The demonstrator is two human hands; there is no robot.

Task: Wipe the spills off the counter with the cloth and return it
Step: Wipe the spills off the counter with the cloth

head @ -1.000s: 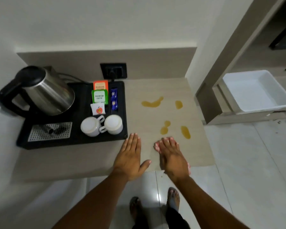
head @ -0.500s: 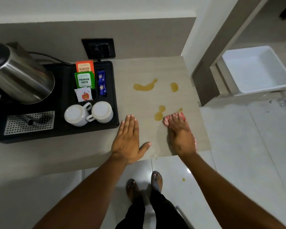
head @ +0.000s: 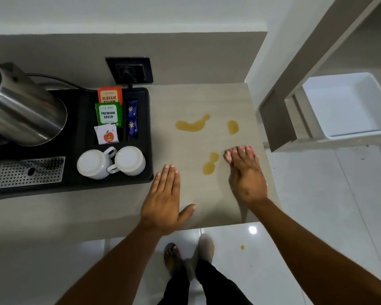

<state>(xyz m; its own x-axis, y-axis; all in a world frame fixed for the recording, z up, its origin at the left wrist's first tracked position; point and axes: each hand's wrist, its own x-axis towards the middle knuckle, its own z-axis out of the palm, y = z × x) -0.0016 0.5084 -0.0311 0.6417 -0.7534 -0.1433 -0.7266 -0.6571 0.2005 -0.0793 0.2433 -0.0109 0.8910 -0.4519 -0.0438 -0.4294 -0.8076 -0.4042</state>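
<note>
My right hand [head: 245,172] presses flat on a pink-red cloth [head: 228,155] on the beige counter [head: 202,100]; only the cloth's edges show past the fingertips. Three amber spills lie on the counter: a long one [head: 193,125], a small one [head: 233,127] to its right, and a double blob [head: 209,165] just left of the cloth. My left hand [head: 164,200] rests flat and open on the counter near the front edge, holding nothing.
A black tray [head: 75,183] at the left carries a steel kettle [head: 24,111], two white cups [head: 111,161], tea sachets [head: 108,114] and a drip grid. A white bin [head: 348,106] stands at the right. A small drop [head: 242,247] lies on the floor tiles.
My right hand slid the cloth forward and to the right over the spill nearest the counter's right edge, which no longer shows. The left hand stayed flat in place. The camera moved closer.
</note>
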